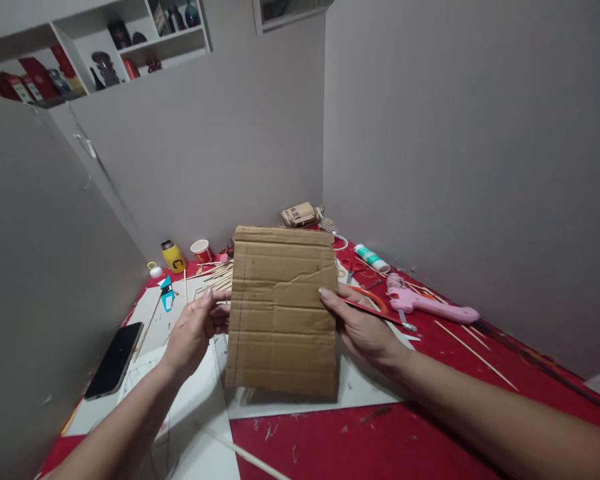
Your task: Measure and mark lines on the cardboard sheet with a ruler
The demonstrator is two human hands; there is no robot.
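Observation:
A creased brown piece of cardboard [283, 313] is held up in front of me, above the white sheets on the table. My right hand [363, 323] grips its right edge, the thumb on the front face and the fingers behind. A thin red pencil [380, 312] with a pale end also rests in that hand and sticks out to the right. At the left edge is my left hand [193, 327], its fingers curled and their tips hidden behind the cardboard, the thumb off the front face. Pencil lines and small marks show on the cardboard.
A pink glue gun [430, 305], red-handled scissors [353, 267] and a white-green bottle [371, 258] lie right. Left are a phone [114, 360], a teal cutter [167, 295], a yellow bottle [173, 257] and a paper cup [201, 251]. Several wooden sticks [217, 279] lie behind.

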